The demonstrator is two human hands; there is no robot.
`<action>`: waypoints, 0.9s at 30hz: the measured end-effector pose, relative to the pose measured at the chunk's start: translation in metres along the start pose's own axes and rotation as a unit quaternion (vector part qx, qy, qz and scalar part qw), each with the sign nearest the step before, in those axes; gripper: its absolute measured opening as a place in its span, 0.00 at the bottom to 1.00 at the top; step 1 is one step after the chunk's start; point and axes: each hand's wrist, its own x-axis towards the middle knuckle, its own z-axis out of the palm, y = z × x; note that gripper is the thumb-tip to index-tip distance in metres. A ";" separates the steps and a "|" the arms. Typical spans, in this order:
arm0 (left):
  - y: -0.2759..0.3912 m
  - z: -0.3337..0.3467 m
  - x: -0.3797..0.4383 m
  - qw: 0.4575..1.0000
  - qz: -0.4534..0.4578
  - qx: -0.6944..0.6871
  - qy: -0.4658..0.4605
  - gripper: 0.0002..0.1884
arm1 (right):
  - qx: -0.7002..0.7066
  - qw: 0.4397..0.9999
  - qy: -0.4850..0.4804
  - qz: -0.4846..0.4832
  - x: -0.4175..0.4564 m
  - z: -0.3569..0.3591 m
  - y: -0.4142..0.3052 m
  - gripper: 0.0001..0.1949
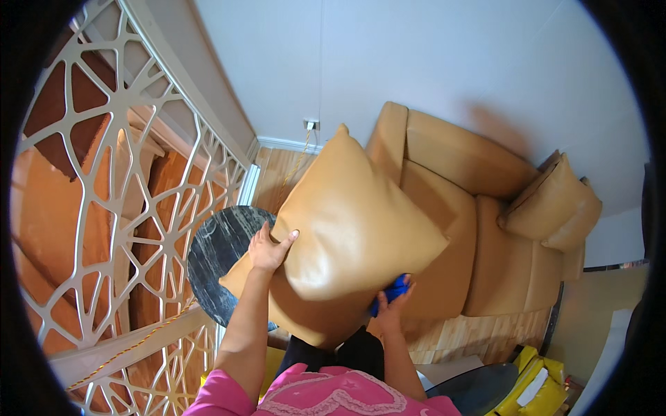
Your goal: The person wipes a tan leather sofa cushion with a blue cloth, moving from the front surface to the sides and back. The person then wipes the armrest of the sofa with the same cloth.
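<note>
A tan leather-look cushion [354, 223] is held up before me, tilted, with one corner pointing towards the wall. My left hand [270, 248] grips its left edge, thumb on the face and fingers near the rim. In my right hand [393, 307] is a blue cloth [391, 295], bunched at the cushion's lower right edge. Behind the cushion stands a tan sofa [439, 195], partly hidden by it. Another tan cushion [556, 208] leans at the sofa's far right end.
A round black marbled tabletop [218, 255] is at my left, beside a white lattice partition [122, 101]. A yellow cord runs from a wall socket [311, 125]. Lower right are a dark round surface [473, 390] and a yellow bag [538, 382].
</note>
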 end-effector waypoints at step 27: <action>-0.189 -0.101 -0.063 0.960 -0.127 -0.084 0.234 0.41 | 0.264 0.904 -0.254 0.221 -0.051 0.165 -0.078 0.37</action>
